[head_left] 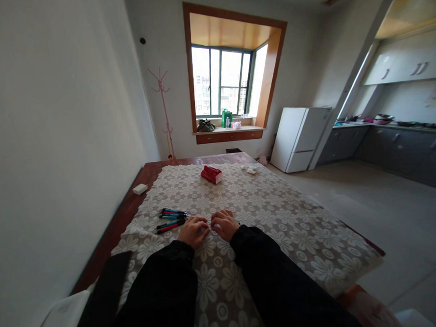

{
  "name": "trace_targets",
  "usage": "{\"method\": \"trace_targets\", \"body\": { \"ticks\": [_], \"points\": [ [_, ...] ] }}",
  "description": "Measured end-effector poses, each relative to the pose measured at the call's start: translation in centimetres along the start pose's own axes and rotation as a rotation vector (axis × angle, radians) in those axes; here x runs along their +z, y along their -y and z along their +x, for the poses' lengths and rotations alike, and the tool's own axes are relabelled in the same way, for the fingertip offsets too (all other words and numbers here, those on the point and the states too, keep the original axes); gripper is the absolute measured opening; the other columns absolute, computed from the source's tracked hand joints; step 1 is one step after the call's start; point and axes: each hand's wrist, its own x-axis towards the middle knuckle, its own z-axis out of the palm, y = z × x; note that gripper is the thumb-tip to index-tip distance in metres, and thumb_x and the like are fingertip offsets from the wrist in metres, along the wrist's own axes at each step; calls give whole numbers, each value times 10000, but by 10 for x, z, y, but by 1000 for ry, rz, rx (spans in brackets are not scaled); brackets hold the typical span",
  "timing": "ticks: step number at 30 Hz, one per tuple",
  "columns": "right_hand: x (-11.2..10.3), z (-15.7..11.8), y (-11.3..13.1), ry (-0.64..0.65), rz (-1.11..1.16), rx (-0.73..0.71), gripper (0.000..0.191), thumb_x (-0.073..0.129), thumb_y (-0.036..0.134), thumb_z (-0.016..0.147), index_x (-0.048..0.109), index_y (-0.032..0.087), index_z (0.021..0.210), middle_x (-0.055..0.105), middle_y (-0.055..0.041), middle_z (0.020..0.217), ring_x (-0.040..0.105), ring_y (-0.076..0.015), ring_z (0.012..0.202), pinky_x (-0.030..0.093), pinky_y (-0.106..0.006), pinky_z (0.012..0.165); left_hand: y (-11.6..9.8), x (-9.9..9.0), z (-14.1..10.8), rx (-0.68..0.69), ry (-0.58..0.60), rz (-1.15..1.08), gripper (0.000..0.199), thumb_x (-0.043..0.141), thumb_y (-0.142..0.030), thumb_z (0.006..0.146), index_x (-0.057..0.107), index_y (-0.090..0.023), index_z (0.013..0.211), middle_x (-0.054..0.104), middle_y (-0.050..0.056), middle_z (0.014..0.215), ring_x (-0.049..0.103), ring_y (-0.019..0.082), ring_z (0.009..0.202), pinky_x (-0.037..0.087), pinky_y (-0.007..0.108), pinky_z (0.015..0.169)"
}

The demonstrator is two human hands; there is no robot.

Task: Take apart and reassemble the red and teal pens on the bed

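My left hand [195,231] rests on the flower-patterned tablecloth [286,228], its fingers loosely bent and a little apart. Right beside its knuckles lie several pens [173,215] with black, blue and red parts; whether the hand touches them I cannot tell. Facing it, with a small gap between the two, my right hand [224,225] lies on the cloth too, fingers gently curved. Nothing shows in either hand, though the undersides of the fingers are hidden. Farther up the cloth stands a red tissue pack [211,174].
A white box-shaped item [140,189] sits on the table's left edge, close to the wall. Crumpled white pieces [250,170] lie at the far right of the cloth. A dark flat object [106,284] is at the near left. Beyond the table stands a white fridge [291,136].
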Motion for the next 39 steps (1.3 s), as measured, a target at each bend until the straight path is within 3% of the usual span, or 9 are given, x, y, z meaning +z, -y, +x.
{"method": "trace_targets", "body": {
  "ticks": [23, 28, 32, 39],
  "points": [
    [-3, 0, 2, 50, 16, -35, 61, 621, 307, 839, 641, 252, 855, 629, -2, 997, 509, -180, 1006, 279, -348, 935, -3, -1, 0, 38, -13, -17, 142, 579, -337, 796, 697, -259, 814, 669, 28, 1027, 556, 203, 1026, 445, 360, 924],
    [-14, -2, -7, 67, -46, 43, 151, 662, 242, 742, 644, 242, 891, 617, -8, 961, 506, -195, 985, 273, -356, 916, -4, -3, 0, -35, -65, 1, 97, 596, -289, 761, 680, -243, 776, 671, 34, 1003, 554, 213, 1029, 433, 374, 940],
    [-25, -7, -21, 151, -89, 101, 185, 687, 243, 684, 661, 242, 866, 609, -9, 915, 514, -203, 935, 280, -363, 875, -5, -4, 0, -68, -86, -3, 74, 602, -266, 745, 667, -235, 764, 674, 37, 991, 556, 215, 1014, 434, 378, 932],
    [-27, -6, -25, 201, -76, 115, 75, 688, 217, 728, 663, 226, 798, 630, -13, 874, 537, -202, 906, 310, -343, 823, -6, -4, 1, -49, -75, -2, 64, 595, -253, 747, 655, -236, 759, 670, 28, 987, 550, 206, 1015, 431, 359, 930]
  ]
}}
